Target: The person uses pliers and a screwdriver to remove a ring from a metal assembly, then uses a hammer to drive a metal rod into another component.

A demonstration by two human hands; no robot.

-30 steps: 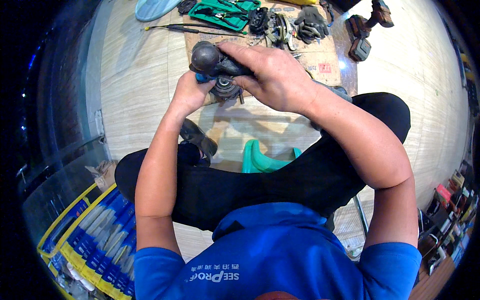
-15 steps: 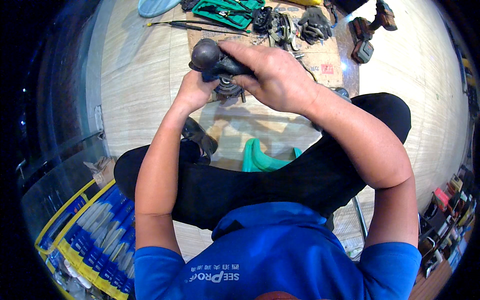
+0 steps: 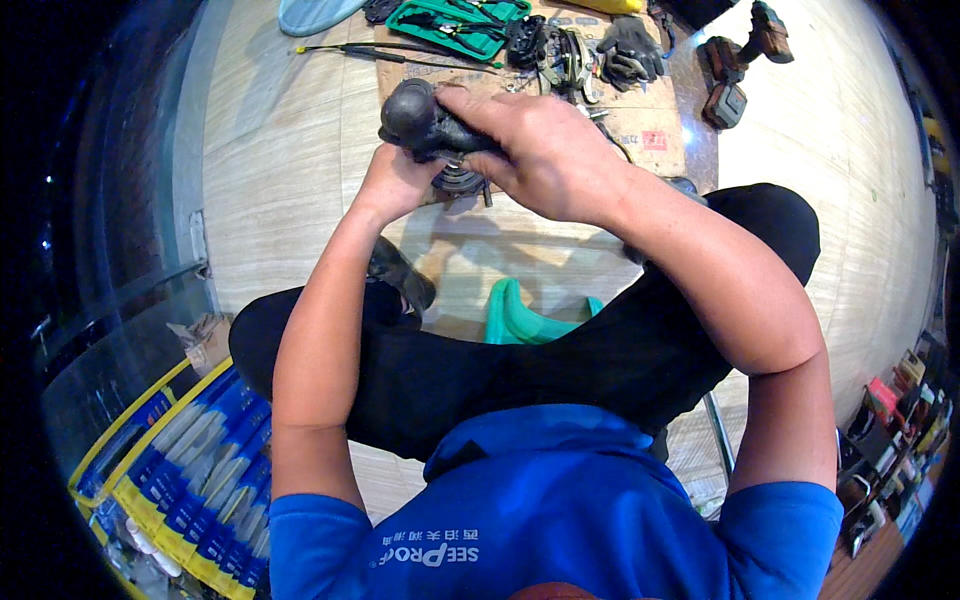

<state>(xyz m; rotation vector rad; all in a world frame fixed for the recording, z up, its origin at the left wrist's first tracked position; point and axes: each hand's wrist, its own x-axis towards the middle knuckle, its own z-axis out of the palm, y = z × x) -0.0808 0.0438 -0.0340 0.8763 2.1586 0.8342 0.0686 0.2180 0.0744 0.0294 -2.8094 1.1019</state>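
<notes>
My right hand (image 3: 550, 150) is wrapped round the grip of a black tool with a rounded, knob-like end (image 3: 410, 110), held up in front of me. Its exact kind is hard to make out from above. Just below the tool shows a round, ringed metal part (image 3: 460, 180) with a short rod sticking out at its side. My left hand (image 3: 392, 182) is closed in right beside this part, under the tool's rounded end. Its fingertips are hidden by the tool, so what they grip does not show.
Beyond my hands, a cardboard sheet (image 3: 655, 105) carries a green tool tray (image 3: 470, 45), dark gloves (image 3: 630, 50) and metal parts (image 3: 570, 65). A cordless power tool (image 3: 725, 75) lies at the far right. A green plastic piece (image 3: 530, 318) is between my legs.
The tool's rounded end has tilted slightly and covers more of the round metal part. My left hand has shifted a little further under it. My right hand keeps its grip.
</notes>
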